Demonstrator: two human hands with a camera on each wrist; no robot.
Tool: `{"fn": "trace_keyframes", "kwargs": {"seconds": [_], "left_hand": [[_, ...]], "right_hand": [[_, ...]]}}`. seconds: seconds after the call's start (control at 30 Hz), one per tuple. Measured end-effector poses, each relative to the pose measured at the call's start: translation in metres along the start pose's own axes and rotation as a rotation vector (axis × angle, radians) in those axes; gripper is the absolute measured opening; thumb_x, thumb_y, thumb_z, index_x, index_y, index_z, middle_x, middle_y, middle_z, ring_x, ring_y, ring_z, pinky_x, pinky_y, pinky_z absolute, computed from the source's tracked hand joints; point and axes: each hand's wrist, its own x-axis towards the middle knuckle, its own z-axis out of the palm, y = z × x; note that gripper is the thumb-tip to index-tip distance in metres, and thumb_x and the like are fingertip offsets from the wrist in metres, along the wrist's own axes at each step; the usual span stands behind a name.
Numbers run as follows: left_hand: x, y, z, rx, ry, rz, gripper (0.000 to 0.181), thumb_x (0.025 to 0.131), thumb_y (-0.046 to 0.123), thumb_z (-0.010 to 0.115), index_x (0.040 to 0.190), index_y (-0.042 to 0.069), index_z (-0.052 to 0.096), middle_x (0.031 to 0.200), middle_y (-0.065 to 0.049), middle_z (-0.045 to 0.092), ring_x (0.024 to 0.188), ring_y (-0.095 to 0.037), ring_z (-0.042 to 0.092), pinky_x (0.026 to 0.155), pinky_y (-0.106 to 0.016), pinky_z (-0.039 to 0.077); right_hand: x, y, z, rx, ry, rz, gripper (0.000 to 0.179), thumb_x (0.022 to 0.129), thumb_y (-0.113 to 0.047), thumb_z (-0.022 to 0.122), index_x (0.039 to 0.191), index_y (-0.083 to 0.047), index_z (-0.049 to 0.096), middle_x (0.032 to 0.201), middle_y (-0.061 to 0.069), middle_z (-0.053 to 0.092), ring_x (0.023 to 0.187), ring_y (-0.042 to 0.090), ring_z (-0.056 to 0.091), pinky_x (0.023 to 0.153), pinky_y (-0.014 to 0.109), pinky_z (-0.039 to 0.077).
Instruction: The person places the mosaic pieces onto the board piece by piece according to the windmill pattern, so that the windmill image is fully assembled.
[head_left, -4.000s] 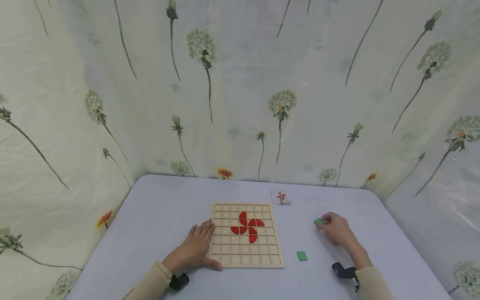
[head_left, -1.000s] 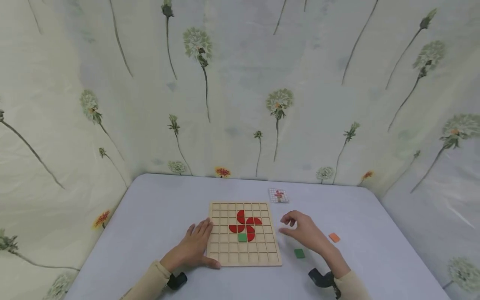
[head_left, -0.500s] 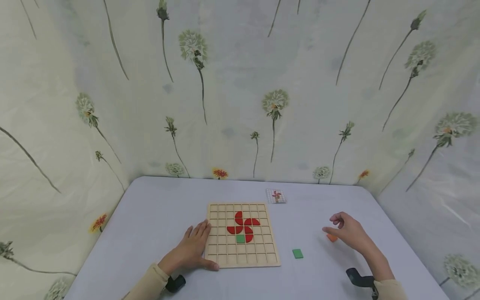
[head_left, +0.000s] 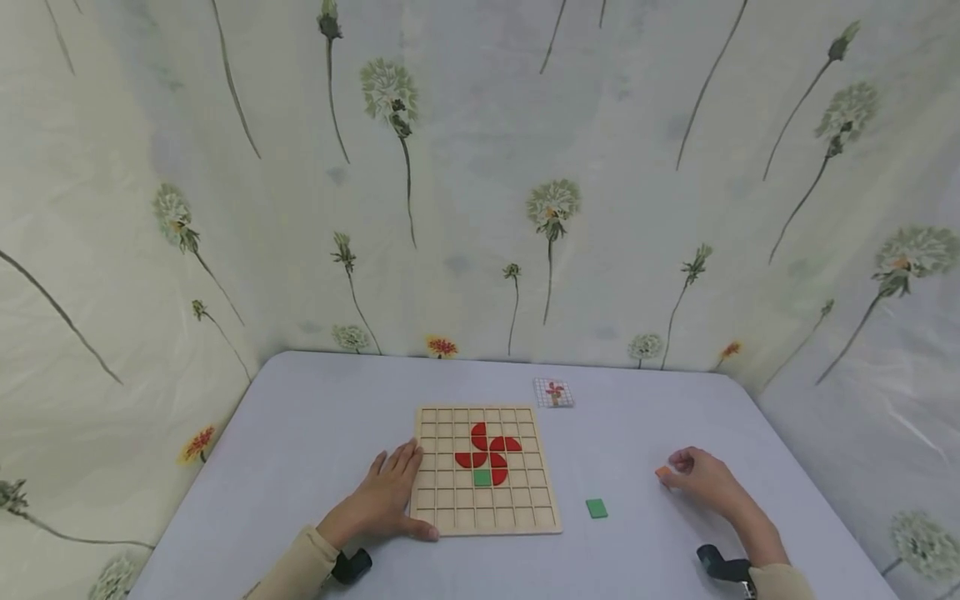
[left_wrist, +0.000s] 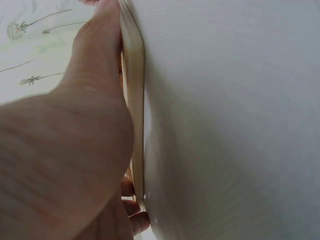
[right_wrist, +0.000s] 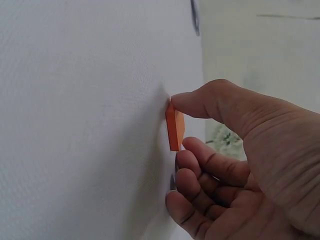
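Note:
My left hand point(head_left: 386, 497) lies with spread, straight fingers along the left edge of a wooden grid board point(head_left: 517, 521), thumb at its near corner. Several red quarter-round tiles point(head_left: 499, 460) form a pinwheel in the grid, and one green square tile point(head_left: 482, 477) sits in a cell below its centre. Out to the right, my right hand point(head_left: 705, 479) pinches an orange square tile point(head_left: 663, 472) between thumb and fingers. The right wrist view shows this orange tile point(right_wrist: 175, 127) close to the tabletop, thumb on one edge and index fingertip at the opposite one.
A loose green square tile point(head_left: 597, 508) lies between the board and my right hand. Behind the board's far right corner is a small card point(head_left: 553, 392) printed with a red pinwheel. A flower-patterned curtain point(head_left: 465, 208) rises behind the white table point(head_left: 337, 400).
My right hand first carried a green tile, now set in the board's grid. From beside the board it moved right to the orange tile and gripped it. The left hand stayed at the board.

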Motion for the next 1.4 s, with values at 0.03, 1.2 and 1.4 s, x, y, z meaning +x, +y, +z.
{"fn": "trace_keyframes", "kwargs": {"seconds": [0.03, 1.2, 1.4], "left_hand": [[0.0, 0.0, 0.0, 0.002, 0.001, 0.001, 0.13, 0.064, 0.08, 0.065, 0.152, -0.002, 0.016, 0.16, -0.021, 0.012, 0.148, -0.035, 0.015, 0.117, -0.059, 0.013], [-0.002, 0.001, 0.0, 0.007, 0.009, 0.006, 0.129, 0.065, 0.079, 0.066, 0.152, -0.002, 0.017, 0.16, -0.021, 0.012, 0.148, -0.036, 0.016, 0.117, -0.059, 0.013], [-0.002, 0.001, -0.001, 0.013, 0.018, 0.008, 0.129, 0.065, 0.079, 0.065, 0.152, -0.003, 0.017, 0.16, -0.022, 0.013, 0.147, -0.036, 0.017, 0.117, -0.059, 0.014]], "right_hand": [[0.0, 0.0, 0.001, 0.001, 0.003, 0.001, 0.046, 0.081, -0.029, 0.074, 0.106, 0.006, 0.059, 0.095, 0.015, 0.064, 0.086, 0.024, 0.059, 0.07, 0.037, 0.05], [-0.008, -0.15, 0.047, 0.074, 0.013, -0.282, 0.024, 0.079, -0.014, 0.074, 0.1, -0.01, 0.063, 0.088, 0.0, 0.057, 0.082, 0.016, 0.048, 0.062, 0.025, 0.042], [-0.021, -0.189, 0.062, 0.072, -0.061, -0.45, 0.023, 0.08, -0.012, 0.076, 0.099, -0.012, 0.063, 0.092, -0.005, 0.058, 0.082, 0.014, 0.05, 0.065, 0.023, 0.044]]}}
